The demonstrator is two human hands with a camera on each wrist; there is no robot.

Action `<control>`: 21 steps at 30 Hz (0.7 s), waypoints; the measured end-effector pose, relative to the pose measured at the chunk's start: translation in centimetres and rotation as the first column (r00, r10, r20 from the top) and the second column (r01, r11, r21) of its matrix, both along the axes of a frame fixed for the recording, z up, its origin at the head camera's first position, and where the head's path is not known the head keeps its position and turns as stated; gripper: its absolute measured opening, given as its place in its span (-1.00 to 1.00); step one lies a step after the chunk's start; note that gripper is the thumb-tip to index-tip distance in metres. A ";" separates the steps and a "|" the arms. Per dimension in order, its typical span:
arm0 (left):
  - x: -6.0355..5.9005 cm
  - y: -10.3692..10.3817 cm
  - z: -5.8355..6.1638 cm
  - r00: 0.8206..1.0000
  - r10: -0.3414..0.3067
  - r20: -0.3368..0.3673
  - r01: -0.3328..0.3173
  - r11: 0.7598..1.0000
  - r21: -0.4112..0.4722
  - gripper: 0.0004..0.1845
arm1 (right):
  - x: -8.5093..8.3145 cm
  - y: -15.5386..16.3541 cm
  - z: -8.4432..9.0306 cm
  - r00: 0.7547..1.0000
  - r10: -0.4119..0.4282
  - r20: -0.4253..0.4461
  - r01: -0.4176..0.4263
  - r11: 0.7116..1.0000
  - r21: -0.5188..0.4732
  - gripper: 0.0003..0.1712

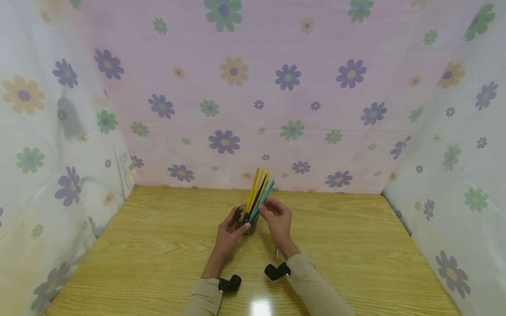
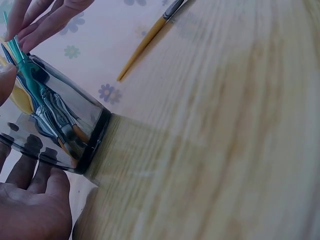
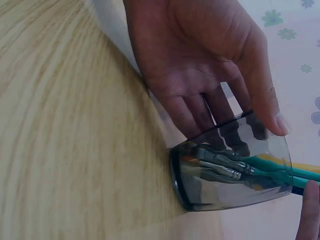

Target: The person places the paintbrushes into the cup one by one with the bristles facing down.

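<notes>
My left hand (image 1: 229, 235) grips a clear dark-tinted cup (image 2: 75, 95), its fingers round the far side and its thumb near the rim. Several paintbrushes (image 1: 258, 193) stand in the cup, leaning right, with yellow, teal and dark handles upward. In the right wrist view their metal ferrules and bristles (image 3: 215, 167) show through the wall, near the cup's base. My right hand (image 1: 278, 219) is at the cup's mouth and pinches the teal brush handles (image 2: 25, 65) between thumb and fingers. The cup's base is at the tabletop.
A loose paintbrush with a yellow-orange handle (image 2: 145, 46) lies on the wooden table (image 1: 158, 245), mostly hidden under the right forearm in the head view. Flower-patterned curtains (image 1: 253, 123) enclose the back and both sides. Each wrist carries a small black camera (image 1: 230, 283).
</notes>
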State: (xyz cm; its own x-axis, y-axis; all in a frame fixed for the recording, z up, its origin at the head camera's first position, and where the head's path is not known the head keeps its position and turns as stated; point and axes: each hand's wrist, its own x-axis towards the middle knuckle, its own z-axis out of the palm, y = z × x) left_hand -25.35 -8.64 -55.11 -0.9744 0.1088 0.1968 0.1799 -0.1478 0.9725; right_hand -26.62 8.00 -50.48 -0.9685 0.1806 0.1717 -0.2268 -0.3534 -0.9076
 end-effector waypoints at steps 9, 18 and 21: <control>0.0 0.0 -0.2 1.000 -0.013 -0.015 0.014 1.000 0.010 -0.20 | 0.9 1.1 -1.1 0.999 -0.012 0.041 0.011 1.000 0.007 -0.65; 0.1 -0.1 -0.2 0.999 -0.035 -0.022 0.035 0.999 0.015 -0.19 | 1.4 2.8 -2.1 0.988 -0.030 0.151 0.039 0.997 -0.061 -0.72; 0.1 -0.2 -0.2 0.999 -0.033 -0.016 0.033 0.999 0.019 -0.19 | 1.3 3.8 -2.4 0.978 -0.016 0.208 0.024 0.999 -0.036 -0.64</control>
